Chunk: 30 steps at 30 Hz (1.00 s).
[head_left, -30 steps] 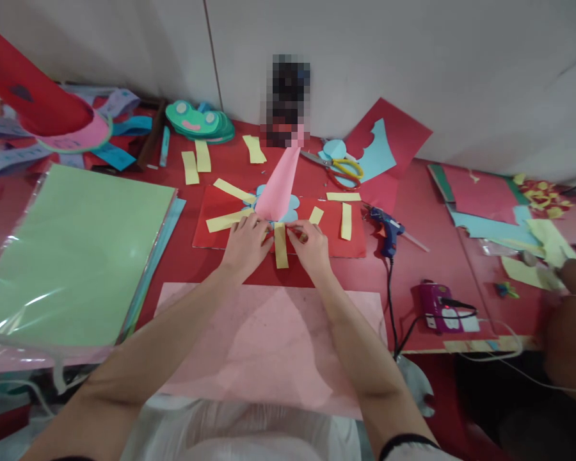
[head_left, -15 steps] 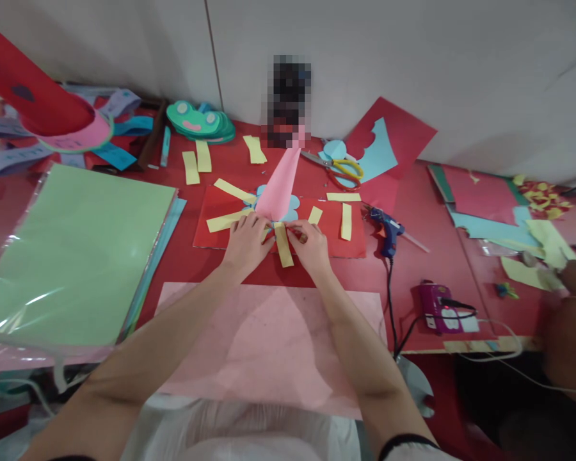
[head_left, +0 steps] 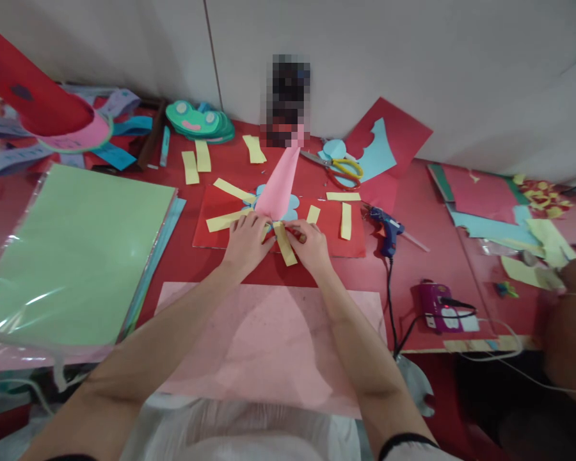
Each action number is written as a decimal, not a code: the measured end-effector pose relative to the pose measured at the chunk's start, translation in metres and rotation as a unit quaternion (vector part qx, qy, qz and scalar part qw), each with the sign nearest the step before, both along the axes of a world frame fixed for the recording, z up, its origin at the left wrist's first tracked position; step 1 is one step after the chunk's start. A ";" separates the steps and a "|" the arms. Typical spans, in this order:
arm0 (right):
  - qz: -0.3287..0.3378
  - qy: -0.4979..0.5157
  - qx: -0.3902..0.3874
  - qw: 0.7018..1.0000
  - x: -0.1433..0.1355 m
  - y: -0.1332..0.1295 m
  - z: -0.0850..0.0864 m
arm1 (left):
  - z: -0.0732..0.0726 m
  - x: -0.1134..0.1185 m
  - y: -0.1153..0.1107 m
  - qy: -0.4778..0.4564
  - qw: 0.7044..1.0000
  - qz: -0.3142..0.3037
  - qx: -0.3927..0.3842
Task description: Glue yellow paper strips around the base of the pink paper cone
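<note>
A pink paper cone (head_left: 279, 189) stands on a light blue scalloped paper shape (head_left: 292, 207), which lies on a red card (head_left: 333, 243). At the cone's near edge, a yellow paper strip (head_left: 287, 248) hangs over the card toward me, slightly slanted. My left hand (head_left: 247, 242) is at its left side, thumb and fingers drawn together by its upper end. From the right, my right hand (head_left: 312, 246) pinches the same end with curled fingers. Other yellow strips (head_left: 223, 221) fan out from the blue shape on the left; a loose strip (head_left: 346, 221) lies on the card's right.
Scissors (head_left: 345, 169) and a blue glue gun (head_left: 388, 229) with a cord lie right of the card. A purple power box (head_left: 439, 307) sits near the table edge. Packed green paper (head_left: 86, 256) is at left, pink paper (head_left: 269, 346) in front. Another person's arm (head_left: 571, 320) is far right.
The near end of the yellow strip has swung slightly to the right, so it slants more. Both hands have stayed almost in place.
</note>
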State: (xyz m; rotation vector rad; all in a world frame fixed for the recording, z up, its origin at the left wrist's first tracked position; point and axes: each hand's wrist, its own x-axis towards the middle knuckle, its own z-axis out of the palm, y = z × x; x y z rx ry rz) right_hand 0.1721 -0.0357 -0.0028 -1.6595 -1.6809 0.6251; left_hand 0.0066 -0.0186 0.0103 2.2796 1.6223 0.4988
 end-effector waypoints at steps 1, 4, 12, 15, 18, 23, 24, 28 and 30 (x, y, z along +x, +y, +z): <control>0.001 -0.002 0.001 1.000 0.000 0.000 0.000 | 0.000 0.000 0.000 0.001 1.000 0.000 0.003; 0.003 -0.010 0.007 1.000 -0.001 -0.002 0.001 | -0.002 0.000 -0.001 0.007 1.000 0.001 0.016; 0.006 -0.076 0.044 0.996 -0.001 -0.004 0.006 | -0.004 0.001 0.000 0.002 1.000 0.000 0.023; 0.027 -0.104 0.065 0.992 -0.002 -0.005 0.005 | -0.003 0.001 0.002 -0.024 0.999 0.016 0.014; 0.030 -0.116 0.080 0.990 -0.003 -0.006 0.002 | -0.002 0.000 0.004 -0.079 0.995 0.038 0.039; 0.054 -0.116 0.115 0.985 -0.004 -0.007 0.000 | -0.003 -0.003 0.008 -0.135 0.985 0.068 0.082; 0.050 -0.112 0.119 0.985 -0.004 -0.007 0.000 | -0.004 -0.004 0.009 -0.143 0.984 0.071 0.082; 0.025 -0.110 0.110 0.988 0.000 -0.007 0.003 | -0.009 -0.008 0.017 -0.156 0.984 0.056 0.066; 0.043 -0.112 0.105 0.987 0.002 -0.007 0.005 | -0.011 -0.011 0.021 -0.146 0.987 0.044 0.046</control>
